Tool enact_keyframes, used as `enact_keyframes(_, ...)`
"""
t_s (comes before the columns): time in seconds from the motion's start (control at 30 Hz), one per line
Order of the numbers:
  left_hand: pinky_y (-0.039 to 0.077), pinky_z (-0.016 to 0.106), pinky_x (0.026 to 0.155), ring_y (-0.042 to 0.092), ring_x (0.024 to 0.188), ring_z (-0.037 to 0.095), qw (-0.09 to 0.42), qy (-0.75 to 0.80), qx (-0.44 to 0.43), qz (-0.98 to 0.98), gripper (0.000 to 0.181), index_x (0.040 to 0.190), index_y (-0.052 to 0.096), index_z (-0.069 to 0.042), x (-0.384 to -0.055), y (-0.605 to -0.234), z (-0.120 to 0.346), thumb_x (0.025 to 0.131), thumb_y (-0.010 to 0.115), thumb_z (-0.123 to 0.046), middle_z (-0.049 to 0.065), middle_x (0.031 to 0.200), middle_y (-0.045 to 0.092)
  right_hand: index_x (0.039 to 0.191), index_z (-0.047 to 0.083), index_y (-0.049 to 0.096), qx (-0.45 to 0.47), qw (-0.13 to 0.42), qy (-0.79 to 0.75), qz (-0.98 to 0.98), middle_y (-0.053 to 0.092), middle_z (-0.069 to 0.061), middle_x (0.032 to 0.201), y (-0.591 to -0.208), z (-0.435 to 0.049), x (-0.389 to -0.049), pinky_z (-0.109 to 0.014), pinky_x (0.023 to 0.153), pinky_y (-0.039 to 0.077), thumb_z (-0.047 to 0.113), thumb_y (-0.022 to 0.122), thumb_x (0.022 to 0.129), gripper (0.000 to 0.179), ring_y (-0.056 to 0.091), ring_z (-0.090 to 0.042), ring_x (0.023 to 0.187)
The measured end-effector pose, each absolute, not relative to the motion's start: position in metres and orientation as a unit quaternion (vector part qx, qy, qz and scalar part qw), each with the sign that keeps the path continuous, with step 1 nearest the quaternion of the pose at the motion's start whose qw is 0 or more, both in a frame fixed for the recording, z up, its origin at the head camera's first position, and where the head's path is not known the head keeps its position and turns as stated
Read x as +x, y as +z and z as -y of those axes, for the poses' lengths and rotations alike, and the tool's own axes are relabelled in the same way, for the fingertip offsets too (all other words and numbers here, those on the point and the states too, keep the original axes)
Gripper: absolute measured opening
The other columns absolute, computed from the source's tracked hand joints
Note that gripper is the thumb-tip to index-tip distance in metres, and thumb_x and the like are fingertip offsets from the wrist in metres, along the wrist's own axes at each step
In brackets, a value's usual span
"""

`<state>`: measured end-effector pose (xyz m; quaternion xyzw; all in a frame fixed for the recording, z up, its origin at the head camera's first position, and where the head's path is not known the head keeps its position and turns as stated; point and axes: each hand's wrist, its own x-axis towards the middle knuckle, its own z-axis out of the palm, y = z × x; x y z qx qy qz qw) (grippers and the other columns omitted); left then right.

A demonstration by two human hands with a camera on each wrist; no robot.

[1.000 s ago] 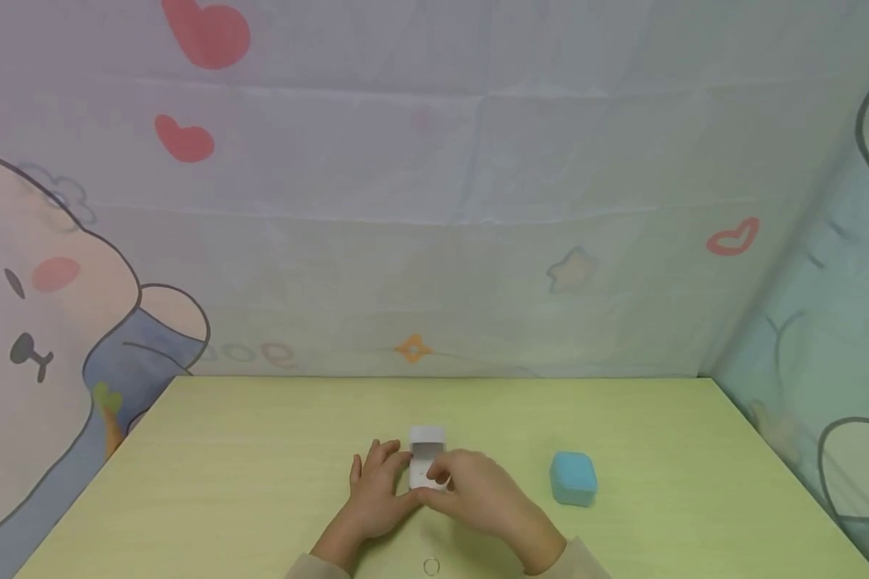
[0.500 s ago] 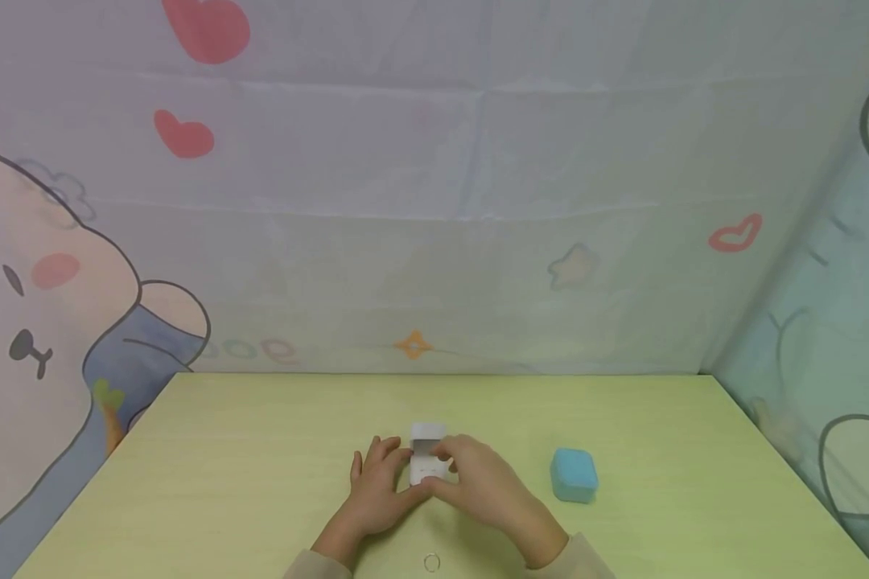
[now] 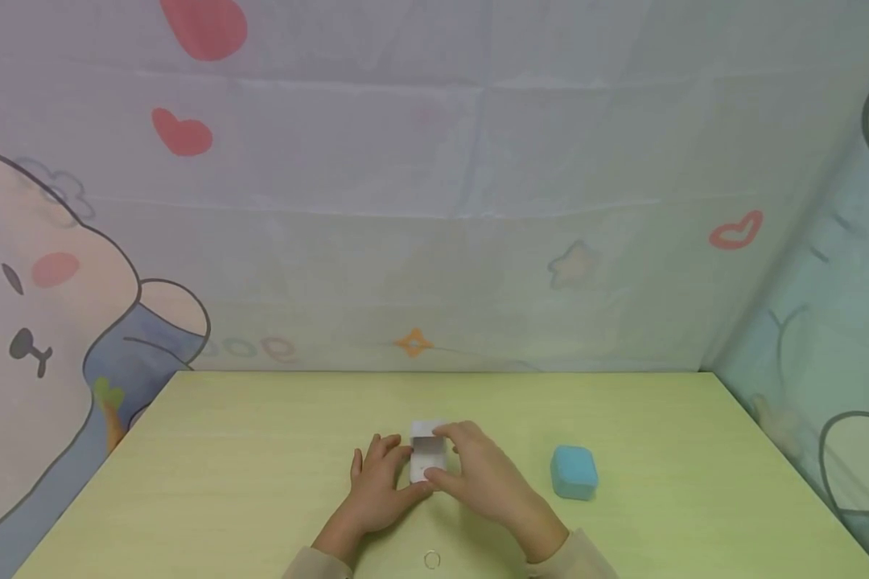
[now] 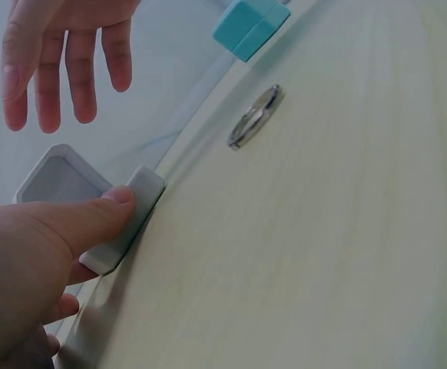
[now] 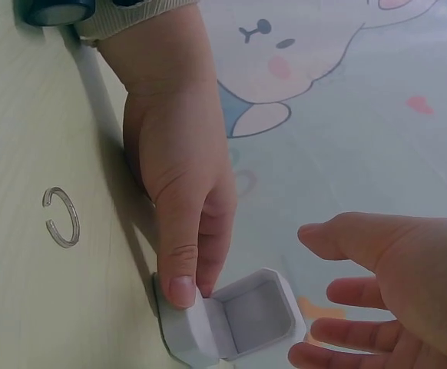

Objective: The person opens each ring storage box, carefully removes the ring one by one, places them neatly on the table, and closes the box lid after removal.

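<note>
White box (image 3: 427, 452) partly hidden behind gripping left fingers (image 5: 216, 247), right fingers (image 4: 80, 84) wide.

We can read no text, label, brand or number in any of the three views. The nearest we find to lettering is a short row of rounded loops (image 3: 240, 347) printed low on the backdrop (image 3: 333, 265), beyond the fingers of the left hand (image 3: 378, 492) and off to their left. We see greyish ones and a reddish one, too faint for us to say whether they are letters. In the right wrist view we make out similar loops just past the left hand, no more legible there. On the white box (image 3: 428, 456), between the left hand's fingers and those of the right hand (image 3: 487, 476), we notice tiny marks, too small for us to tell whether they are print.
</note>
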<state>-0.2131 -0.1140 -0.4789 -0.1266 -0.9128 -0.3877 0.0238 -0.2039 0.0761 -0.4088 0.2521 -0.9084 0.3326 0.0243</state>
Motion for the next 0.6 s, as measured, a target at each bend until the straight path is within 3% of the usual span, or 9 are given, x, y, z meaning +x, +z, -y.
enact_keyframes(0.27,-0.007,0.067,0.108,0.010,0.140,0.052,0.027,-0.392,-0.123,0.911,0.064,0.126,0.053,0.002,-0.214,-0.479,0.113,0.082,0.070,-0.042,0.026,0.144,0.034,0.132,0.006,0.049,0.231,0.039,0.353,0.906,0.050,-0.013,0.133,-0.414,-0.076,-0.208,-0.044,0.091,0.050,0.036,0.065,0.088,0.055,0.057,-0.029,0.113)
enact_keyframes(0.6,-0.006,0.069,0.107,0.011,0.139,0.053,0.027,-0.394,-0.126,0.910,0.065,0.126,0.053,0.002,-0.214,-0.479,0.114,0.082,0.070,-0.042,0.026,0.144,0.034,0.134,0.005,0.046,0.205,0.037,0.411,0.888,0.047,-0.017,0.135,-0.420,-0.077,-0.214,-0.048,0.087,0.051,0.043,0.064,0.088,0.063,0.054,-0.036,0.115)
